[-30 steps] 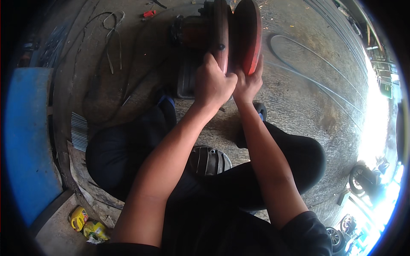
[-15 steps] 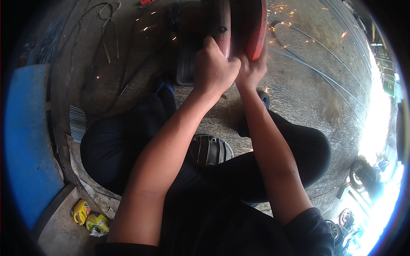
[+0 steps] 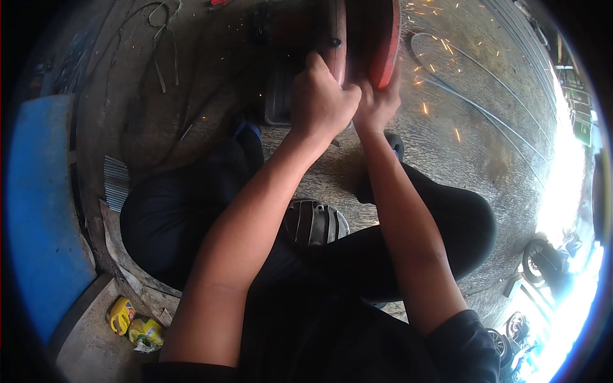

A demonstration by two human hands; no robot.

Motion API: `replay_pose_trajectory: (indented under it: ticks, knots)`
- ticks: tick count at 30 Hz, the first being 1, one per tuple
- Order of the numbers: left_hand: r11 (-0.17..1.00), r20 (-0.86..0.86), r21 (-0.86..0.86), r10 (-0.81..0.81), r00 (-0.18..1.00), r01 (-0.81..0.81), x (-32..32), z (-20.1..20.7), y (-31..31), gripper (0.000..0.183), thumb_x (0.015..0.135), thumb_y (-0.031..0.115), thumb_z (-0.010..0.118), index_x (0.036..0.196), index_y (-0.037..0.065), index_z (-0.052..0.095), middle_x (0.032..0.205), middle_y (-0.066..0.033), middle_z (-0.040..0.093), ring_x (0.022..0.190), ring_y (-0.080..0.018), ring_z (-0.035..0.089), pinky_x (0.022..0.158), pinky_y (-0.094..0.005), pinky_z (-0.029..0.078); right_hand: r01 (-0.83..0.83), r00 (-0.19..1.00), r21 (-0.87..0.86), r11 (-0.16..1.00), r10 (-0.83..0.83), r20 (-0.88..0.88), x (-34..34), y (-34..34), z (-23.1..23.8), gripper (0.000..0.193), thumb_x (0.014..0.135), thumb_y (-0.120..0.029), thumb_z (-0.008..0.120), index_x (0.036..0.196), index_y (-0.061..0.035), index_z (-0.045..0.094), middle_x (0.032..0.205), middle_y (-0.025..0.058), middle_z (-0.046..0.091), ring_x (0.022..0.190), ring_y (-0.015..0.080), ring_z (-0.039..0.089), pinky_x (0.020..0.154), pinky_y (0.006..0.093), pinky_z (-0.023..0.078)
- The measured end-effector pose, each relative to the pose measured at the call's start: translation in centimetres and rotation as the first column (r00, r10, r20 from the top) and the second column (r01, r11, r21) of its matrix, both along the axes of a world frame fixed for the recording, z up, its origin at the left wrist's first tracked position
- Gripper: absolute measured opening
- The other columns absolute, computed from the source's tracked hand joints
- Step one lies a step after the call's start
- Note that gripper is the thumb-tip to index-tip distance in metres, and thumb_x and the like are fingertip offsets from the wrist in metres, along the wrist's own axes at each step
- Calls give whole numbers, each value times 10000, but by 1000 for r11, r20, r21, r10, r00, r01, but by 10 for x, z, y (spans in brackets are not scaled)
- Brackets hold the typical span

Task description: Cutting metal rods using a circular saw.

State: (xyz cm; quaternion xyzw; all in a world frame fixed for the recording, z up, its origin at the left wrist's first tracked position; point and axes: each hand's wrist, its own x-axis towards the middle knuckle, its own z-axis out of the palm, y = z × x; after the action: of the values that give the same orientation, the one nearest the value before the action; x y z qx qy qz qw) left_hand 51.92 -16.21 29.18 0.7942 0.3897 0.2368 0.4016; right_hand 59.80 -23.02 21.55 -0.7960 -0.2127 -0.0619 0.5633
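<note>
My left hand [image 3: 322,99] is closed round the pale reddish handle of a chop saw [image 3: 338,54], thumb pointing toward my right hand. Beside it, my right hand [image 3: 378,110] is curled just below and behind the saw's red blade guard [image 3: 385,60]. Its fingers are mostly covered by the guard, and what they grip is hidden. Orange sparks [image 3: 440,45] spray out to the right of the guard. The saw's dark motor side and grey base [image 3: 276,105] lie in shadow to the left.
A ribbed metal cover [image 3: 316,223] lies between my crossed legs. Thin rods [image 3: 491,118] and a bent wire stretch over the floor at right. To the left are a blue panel [image 3: 38,210], a bundle of short rods [image 3: 116,184] and yellow packages [image 3: 121,316]. Wheels [image 3: 541,258] stand far right.
The sparks have shifted: more now fall on the right of the guard, fewer on the left. Handle, guard and both hands stay almost in place.
</note>
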Motion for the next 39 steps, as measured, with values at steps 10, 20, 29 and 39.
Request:
replay_pose_trajectory:
  ticks: [10,20,29,39]
  knots:
    - [1000,20,-23,-2,1000,2,0,-4,0,327,649,80,667,863,-95,491,733,-312,620,714,-444,652,648,-461,545,9,1000,1,1000,-9,1,-2,0,3,626,734,-167,627,1314,-10,448,1021,223,652,899,403,647,777,428,511]
    - [999,19,-38,11,1000,-11,0,-3,0,327,650,87,663,866,-85,489,727,-313,620,715,-455,648,656,-472,547,13,1000,10,1000,-13,13,-1,0,-2,610,748,-159,645,1306,-1,452,1001,227,658,898,393,655,771,420,511]
    - [998,22,51,19,1000,-20,0,-5,0,301,653,99,668,836,-73,501,727,-272,630,664,-393,665,604,-425,540,4,1000,31,1000,-5,2,-1,0,-1,598,753,-161,649,1298,2,462,986,222,660,883,385,658,760,406,513]
    - [999,22,30,29,999,-30,0,-4,-1,310,648,106,676,834,-71,503,730,-271,629,689,-399,663,627,-429,535,18,1000,14,1000,-18,-4,-3,0,2,593,749,-160,645,1292,-3,465,981,223,658,885,389,654,762,408,510]
